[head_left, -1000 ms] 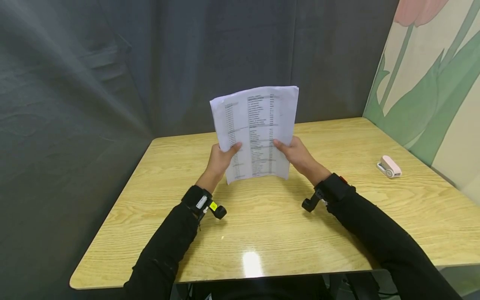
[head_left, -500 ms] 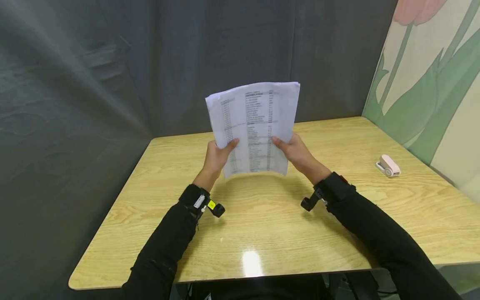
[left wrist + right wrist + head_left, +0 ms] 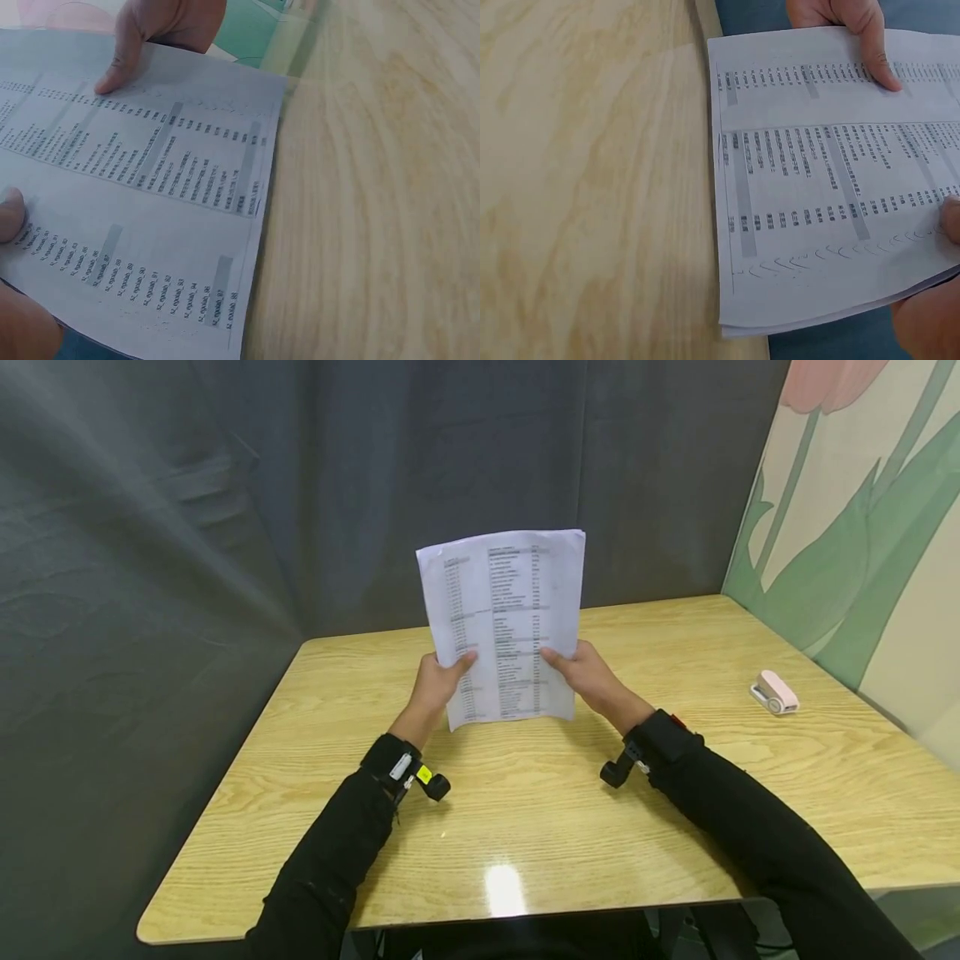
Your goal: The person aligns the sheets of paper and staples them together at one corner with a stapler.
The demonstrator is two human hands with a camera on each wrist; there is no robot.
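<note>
A stack of printed sheets (image 3: 504, 627) is held upright above the wooden counter (image 3: 570, 827), near its far middle, with the lower edge of the stack raised just clear of the surface. The stack is gripped at its lower left edge by the left hand (image 3: 437, 685), the thumb being laid across the printed face and the remaining fingers curled behind the paper. The lower right edge is gripped in the same manner by the right hand (image 3: 588, 675), thumb on the front and fingers behind. In the left wrist view, the stack (image 3: 142, 202) is seen from below, with columns of small print running across it; the right thumb is pressed on the upper part of the page and the tip of the left thumb (image 3: 10, 214) is seen at the left margin. In the right wrist view, the same page (image 3: 832, 180) is shown beside the counter edge, and several sheet edges are visible at the lower corner, slightly fanned. Black sleeves are worn on both forearms, and a small camera unit is strapped at each wrist. A small pink stapler (image 3: 776, 692) is placed on the counter well to the right of the hands, near a wall bearing a painted tulip (image 3: 862, 527). A dark grey curtain (image 3: 300, 485) is hung behind the counter.
</note>
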